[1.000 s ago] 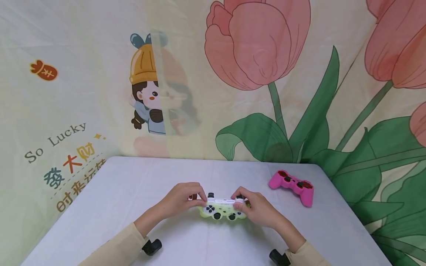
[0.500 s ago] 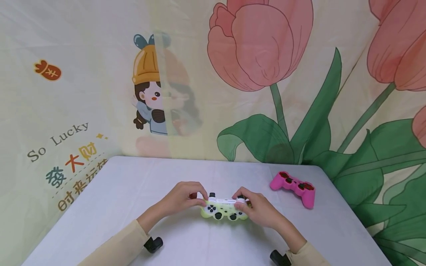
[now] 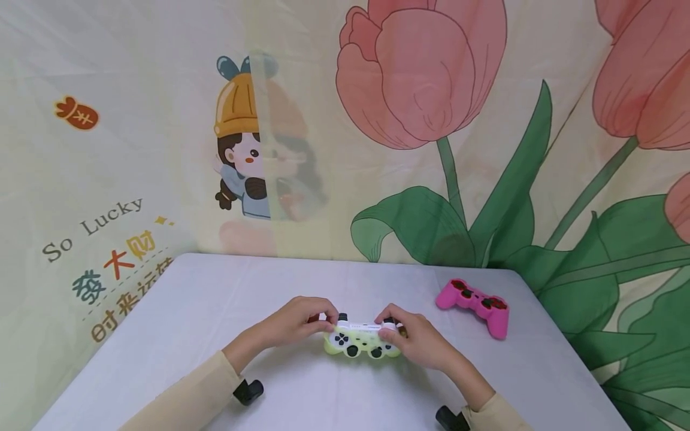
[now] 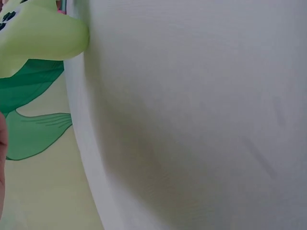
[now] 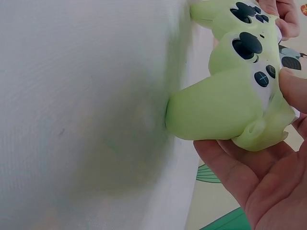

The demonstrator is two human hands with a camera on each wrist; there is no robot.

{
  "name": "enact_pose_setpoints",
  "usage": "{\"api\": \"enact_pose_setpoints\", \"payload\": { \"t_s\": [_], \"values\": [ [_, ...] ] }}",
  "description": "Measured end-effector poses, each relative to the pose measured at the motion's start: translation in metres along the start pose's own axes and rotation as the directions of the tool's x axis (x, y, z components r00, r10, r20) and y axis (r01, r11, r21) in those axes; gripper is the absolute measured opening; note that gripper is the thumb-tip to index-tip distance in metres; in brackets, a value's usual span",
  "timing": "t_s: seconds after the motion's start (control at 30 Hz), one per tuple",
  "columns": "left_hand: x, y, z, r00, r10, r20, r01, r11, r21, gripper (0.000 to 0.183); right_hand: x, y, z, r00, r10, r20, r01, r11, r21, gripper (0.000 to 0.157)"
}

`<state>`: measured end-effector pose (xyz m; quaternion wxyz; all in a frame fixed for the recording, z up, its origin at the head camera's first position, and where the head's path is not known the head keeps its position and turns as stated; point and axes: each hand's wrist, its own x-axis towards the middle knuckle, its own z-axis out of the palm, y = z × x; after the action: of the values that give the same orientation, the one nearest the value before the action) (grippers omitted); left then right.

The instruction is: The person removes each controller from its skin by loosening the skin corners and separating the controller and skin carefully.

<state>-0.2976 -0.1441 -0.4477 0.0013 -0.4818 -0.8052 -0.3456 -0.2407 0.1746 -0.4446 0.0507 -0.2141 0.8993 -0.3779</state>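
A white game controller with a pale green silicone cover (image 3: pixel 362 345) is held between both hands, buttons and black thumbsticks facing me. My left hand (image 3: pixel 295 323) pinches its upper left corner with thumb and fingertips. At the upper right corner, my right hand (image 3: pixel 421 340) grips it, thumb on the front and fingers behind. In the right wrist view, the cover (image 5: pixel 259 129) bulges loosely away from the white shell near the right shoulder, over the fingers (image 5: pixel 225 167). The left wrist view catches only one green handle (image 4: pixel 53 36) and a sliver of hand.
A pink game controller (image 3: pixel 474 304) with dark red and black buttons lies at the back right of the white-covered table (image 3: pixel 226 284). Behind the table hangs a cloth backdrop (image 3: pixel 302 120) printed with tulips and a cartoon child. Black wrist cameras (image 3: pixel 248 392) sit at both cuffs.
The head view has shifted very slightly. Both hands keep their hold on the green-covered controller, and the left fingers have barely moved at its corner.
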Motion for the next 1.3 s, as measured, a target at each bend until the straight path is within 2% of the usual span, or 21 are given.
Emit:
{"api": "enact_pose_setpoints", "payload": {
  "t_s": [0.23, 0.47, 0.6, 0.87, 1.03, 1.13, 1.3],
  "values": [
    [-0.005, -0.001, -0.008, 0.998, 0.017, 0.067, -0.019, 0.999, 0.034, 0.006, 0.001, 0.0, 0.002, 1.0, -0.019, 0.003, 0.019, 1.0, 0.015, 0.018],
    [-0.017, -0.005, -0.007, 0.993, 0.028, 0.115, -0.034, 0.998, 0.05, 0.008, 0.002, -0.001, 0.0, 1.0, -0.013, 0.012, 0.013, 1.0, 0.013, 0.017],
    [-0.021, -0.006, -0.006, 0.993, 0.043, 0.107, -0.046, 0.998, 0.034, 0.009, 0.002, -0.003, -0.002, 1.0, -0.012, 0.016, 0.012, 1.0, 0.021, 0.017],
    [-0.022, -0.005, -0.003, 0.994, -0.046, 0.097, 0.044, 0.999, 0.016, 0.01, 0.001, -0.003, -0.001, 1.0, 0.024, -0.006, -0.024, 0.999, 0.029, 0.022],
    [-0.024, -0.003, -0.002, 0.994, -0.047, 0.094, 0.046, 0.999, 0.019, 0.01, 0.001, -0.004, 0.0, 1.0, 0.026, 0.001, -0.026, 0.999, 0.04, 0.022],
    [-0.025, -0.004, 0.0, 0.996, -0.041, 0.076, 0.039, 0.999, 0.037, 0.011, 0.002, -0.004, 0.002, 0.999, 0.032, -0.004, -0.031, 0.999, 0.041, 0.023],
    [-0.024, -0.005, 0.008, 0.996, -0.078, 0.034, 0.077, 0.996, 0.036, 0.012, 0.001, 0.003, 0.007, 0.995, 0.081, -0.051, -0.079, 0.996, 0.051, 0.024]
  ]
}}
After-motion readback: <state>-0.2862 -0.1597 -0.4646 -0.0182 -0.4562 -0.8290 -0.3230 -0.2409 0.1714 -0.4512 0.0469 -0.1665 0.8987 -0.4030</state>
